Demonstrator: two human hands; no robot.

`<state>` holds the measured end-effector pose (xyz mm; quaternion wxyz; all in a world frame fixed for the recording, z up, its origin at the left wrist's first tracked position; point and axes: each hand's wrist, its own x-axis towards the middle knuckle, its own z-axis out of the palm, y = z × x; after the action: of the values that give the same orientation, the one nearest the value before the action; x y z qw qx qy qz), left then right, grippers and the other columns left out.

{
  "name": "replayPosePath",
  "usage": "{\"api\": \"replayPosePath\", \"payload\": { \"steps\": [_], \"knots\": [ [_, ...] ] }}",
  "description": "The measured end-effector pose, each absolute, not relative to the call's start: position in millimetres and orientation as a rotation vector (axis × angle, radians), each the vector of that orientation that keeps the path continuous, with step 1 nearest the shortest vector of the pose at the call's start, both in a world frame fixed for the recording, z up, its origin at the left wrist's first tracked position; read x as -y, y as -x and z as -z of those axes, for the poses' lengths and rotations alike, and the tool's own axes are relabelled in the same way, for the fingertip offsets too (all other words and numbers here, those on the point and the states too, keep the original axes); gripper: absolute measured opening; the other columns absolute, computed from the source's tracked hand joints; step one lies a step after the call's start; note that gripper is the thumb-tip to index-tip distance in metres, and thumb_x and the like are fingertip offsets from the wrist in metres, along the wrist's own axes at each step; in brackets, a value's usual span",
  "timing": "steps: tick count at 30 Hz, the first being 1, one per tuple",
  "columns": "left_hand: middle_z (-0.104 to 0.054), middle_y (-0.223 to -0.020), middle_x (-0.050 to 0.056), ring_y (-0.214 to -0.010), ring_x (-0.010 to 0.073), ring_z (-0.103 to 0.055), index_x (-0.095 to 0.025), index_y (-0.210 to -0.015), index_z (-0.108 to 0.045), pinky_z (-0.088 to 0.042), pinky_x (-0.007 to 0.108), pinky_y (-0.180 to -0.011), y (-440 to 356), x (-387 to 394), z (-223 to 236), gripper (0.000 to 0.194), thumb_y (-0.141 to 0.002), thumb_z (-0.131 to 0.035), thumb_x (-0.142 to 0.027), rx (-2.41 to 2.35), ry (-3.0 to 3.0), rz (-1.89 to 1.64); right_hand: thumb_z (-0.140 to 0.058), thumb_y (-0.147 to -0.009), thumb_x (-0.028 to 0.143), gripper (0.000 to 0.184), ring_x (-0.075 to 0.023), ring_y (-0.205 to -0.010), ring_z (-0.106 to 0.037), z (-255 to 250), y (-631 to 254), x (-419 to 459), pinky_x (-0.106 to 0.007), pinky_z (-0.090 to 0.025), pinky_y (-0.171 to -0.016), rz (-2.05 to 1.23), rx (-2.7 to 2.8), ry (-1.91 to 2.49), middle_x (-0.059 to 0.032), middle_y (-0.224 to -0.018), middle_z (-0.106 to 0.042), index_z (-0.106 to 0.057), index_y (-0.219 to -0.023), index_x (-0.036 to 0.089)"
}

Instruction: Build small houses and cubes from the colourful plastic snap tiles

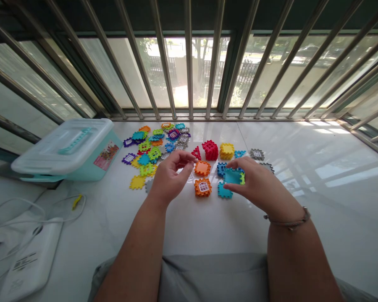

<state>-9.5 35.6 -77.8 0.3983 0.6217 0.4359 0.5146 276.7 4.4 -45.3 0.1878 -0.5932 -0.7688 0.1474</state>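
Observation:
My right hand (260, 182) grips a turquoise square building tile (232, 176) between thumb and fingers. A bit of lime green (242, 178) shows at that tile's right edge; I cannot tell if it is joined. Beneath are another turquoise tile (224, 191) and a blue window tile (221, 169). My left hand (173, 174) hovers left of an orange tile stack (202, 168), fingers curved and slightly apart from the thumb, with nothing visible in them. Closer to me lies an orange tile with a white window (203, 188).
Behind stand a red stack (210, 149), a yellow stack (227, 150) and grey tiles (257, 154). Mixed tiles (154, 153) are heaped left. A lidded turquoise box (78, 155) and a white power strip (31, 260) with cables lie further left. Metal bars (189, 75) border the back.

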Motion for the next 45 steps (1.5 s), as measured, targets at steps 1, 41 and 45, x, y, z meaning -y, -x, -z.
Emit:
{"api": "replayPosePath", "payload": {
  "steps": [1,41,45],
  "knots": [
    [-0.082,-0.108,0.005,-0.097,0.0178,-0.077,-0.023,-0.107,-0.078,-0.062,0.031,-0.091,9.7,-35.5,77.8,0.008,-0.1,-0.073,-0.024,-1.124,-1.58,-1.298,-0.094,-0.086,0.033,0.046,-0.0294,-0.115,-0.077,45.7,-274.4,-3.2,-0.041,-0.059,-0.095,-0.473,2.201,1.703,-0.0053,-0.135,-0.075,-0.073,-0.126,0.029],
    [-0.083,-0.101,0.005,-0.092,0.024,-0.077,-0.025,-0.102,-0.076,-0.06,0.036,-0.083,6.9,-36.9,71.9,0.013,-0.094,-0.065,-0.024,-1.587,-1.887,-1.053,-0.091,-0.088,0.023,0.054,-0.0326,-0.122,-0.075,56.1,-239.3,-0.1,-0.036,-0.055,-0.089,-0.621,2.356,2.015,-0.0119,-0.141,-0.071,-0.069,-0.137,0.024],
    [-0.073,-0.141,0.022,-0.137,0.0444,-0.065,-0.021,-0.13,-0.073,-0.048,0.065,-0.12,19.8,-38.6,75.4,0.039,-0.102,-0.062,-0.045,-2.105,-1.843,-0.773,-0.087,-0.095,0.028,0.038,-0.0309,-0.115,-0.076,52.3,-239.6,0.2,-0.036,-0.054,-0.085,-0.552,2.329,2.008,-0.0101,-0.135,-0.071,-0.07,-0.128,0.024]
  ]
}}
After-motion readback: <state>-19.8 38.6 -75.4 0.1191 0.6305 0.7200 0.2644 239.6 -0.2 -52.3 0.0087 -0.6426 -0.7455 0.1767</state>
